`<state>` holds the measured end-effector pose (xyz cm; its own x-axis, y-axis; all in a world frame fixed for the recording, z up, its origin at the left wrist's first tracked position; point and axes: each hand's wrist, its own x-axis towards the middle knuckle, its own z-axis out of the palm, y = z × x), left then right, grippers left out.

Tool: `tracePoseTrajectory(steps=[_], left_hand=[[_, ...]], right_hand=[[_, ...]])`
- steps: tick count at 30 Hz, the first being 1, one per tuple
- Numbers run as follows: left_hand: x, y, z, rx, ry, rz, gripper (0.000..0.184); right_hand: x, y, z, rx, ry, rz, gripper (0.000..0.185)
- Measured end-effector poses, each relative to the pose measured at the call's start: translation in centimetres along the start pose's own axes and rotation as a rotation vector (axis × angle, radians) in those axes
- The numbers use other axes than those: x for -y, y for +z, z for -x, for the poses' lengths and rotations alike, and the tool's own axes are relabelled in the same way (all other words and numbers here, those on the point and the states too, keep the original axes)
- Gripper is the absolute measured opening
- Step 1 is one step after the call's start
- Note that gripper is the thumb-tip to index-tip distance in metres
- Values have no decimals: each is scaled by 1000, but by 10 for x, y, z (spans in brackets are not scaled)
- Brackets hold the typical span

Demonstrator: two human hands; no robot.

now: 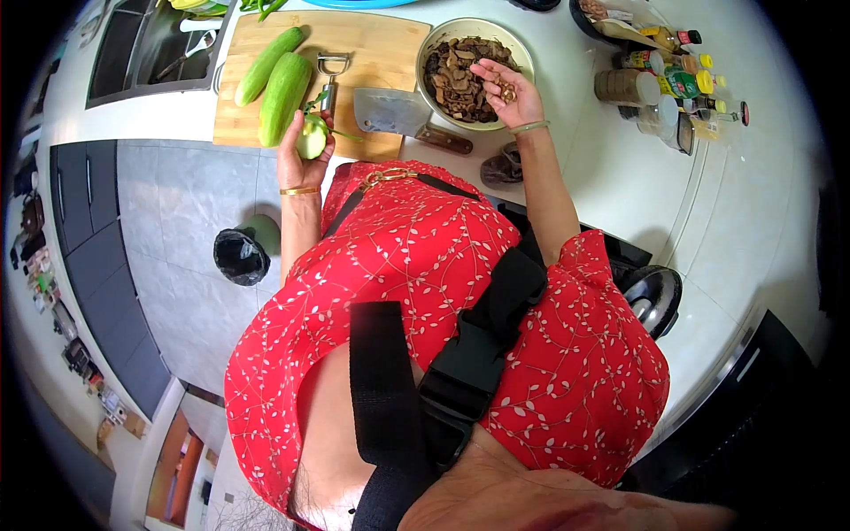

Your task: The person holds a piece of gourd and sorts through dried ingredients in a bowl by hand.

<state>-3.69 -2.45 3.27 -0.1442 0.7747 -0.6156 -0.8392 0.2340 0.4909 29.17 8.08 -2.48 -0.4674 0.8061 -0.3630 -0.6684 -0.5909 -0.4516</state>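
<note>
My left hand (293, 157) is at the cutting board's front edge, its fingers closed around pale green cut vegetable ends (312, 142) with bits of stem. Two long green gourds (285, 93) lie on the wooden cutting board (376, 40) just beyond it. A peeler (328, 86) rests beside the gourds, and a cleaver (388, 111) lies to its right, handle toward my right arm. My right hand (521, 104) is palm up over the right rim of a bowl (529, 55), cupping small brown pieces (504, 89). Dark brown slices (456, 75) fill the bowl.
A sink (146, 53) is at the upper left. Several bottles and jars (677, 84) stand on the right counter. A crumpled dark bag (502, 168) sits below the bowl. A lined trash bin (242, 257) stands on the floor; a pot lid (653, 299) is by my right side.
</note>
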Motion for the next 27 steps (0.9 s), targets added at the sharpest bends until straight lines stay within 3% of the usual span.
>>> tracePoseTrajectory(steps=[21, 27], left_hand=[[-1, 0, 0, 0, -4, -3, 32], [-1, -2, 0, 13, 6, 4, 32]], right_hand=[[-5, 6, 2, -135, -73, 156, 15], [-7, -12, -2, -19, -109, -60, 15]])
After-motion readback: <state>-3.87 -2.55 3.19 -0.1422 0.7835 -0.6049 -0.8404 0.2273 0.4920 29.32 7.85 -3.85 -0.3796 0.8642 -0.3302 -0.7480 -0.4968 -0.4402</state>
